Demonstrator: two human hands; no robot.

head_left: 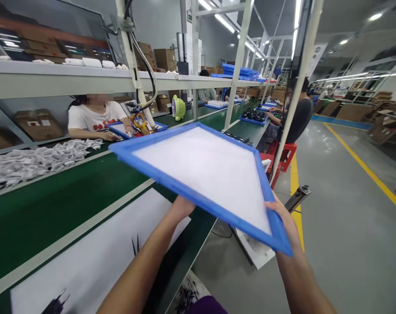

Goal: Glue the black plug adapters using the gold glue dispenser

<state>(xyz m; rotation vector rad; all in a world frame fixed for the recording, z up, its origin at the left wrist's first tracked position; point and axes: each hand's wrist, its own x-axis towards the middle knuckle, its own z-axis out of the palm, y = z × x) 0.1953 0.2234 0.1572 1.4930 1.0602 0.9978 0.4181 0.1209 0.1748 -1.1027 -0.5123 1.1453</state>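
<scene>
A shallow blue tray (184, 190) with a white lining hangs tilted in the air before me, with nothing lying on it. My left hand (184, 207) reaches under its near edge, the fingers hidden beneath the tray. On the right side, my right hand (284, 213) grips the rim, thumb on top and the other fingers out of sight underneath. Below my left forearm a white sheet (96, 244) covers part of the green bench. Black tweezers (135, 245) lie on that sheet, and a dark two-pronged tool (56, 303) is at the bottom left.
A green conveyor belt (70, 192) runs along the bench. Small white parts (43, 159) are heaped at left, near a person in a white shirt (96, 117). Upright posts (299, 87) stand close on the right. A seated co-worker (299, 113) and red stools (287, 157) are farther along.
</scene>
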